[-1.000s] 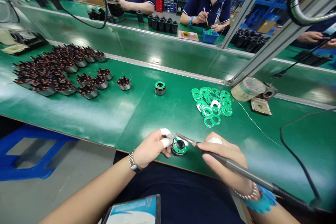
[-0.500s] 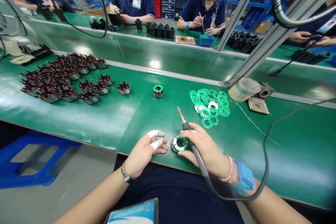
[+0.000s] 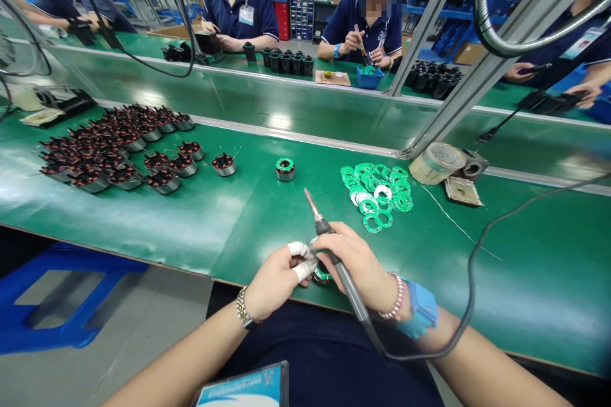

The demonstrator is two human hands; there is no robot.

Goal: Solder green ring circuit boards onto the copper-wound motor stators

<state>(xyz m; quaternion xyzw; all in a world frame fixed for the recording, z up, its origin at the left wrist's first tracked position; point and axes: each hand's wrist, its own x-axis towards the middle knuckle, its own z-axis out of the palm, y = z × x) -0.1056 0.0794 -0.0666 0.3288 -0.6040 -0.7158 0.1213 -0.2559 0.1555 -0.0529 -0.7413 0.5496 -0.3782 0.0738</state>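
My right hand (image 3: 358, 261) is closed around a soldering iron (image 3: 351, 286), whose tip points up and away from me. Its thumb and fingers also reach down to a motor stator with a green ring board (image 3: 322, 276), near the table's front edge and mostly hidden by my hands. White finger covers are on two fingers of my left hand (image 3: 281, 273). Those fingertips are pinched together at the stator's left side; what they grip there is too small to tell. Another stator with a green ring (image 3: 285, 170) stands farther back.
Many copper-wound stators (image 3: 114, 146) crowd the left of the green table (image 3: 248, 216). Loose green ring boards (image 3: 377, 194) lie in a pile at the right. Behind them are a round solder spool (image 3: 438, 163) and a metal post (image 3: 443, 82). Co-workers sit across the bench.
My left hand has moved right to the stator, and its fingertips have closed at the stator's edge. My right hand and the soldering iron have shifted slightly left, covering more of the ring board.
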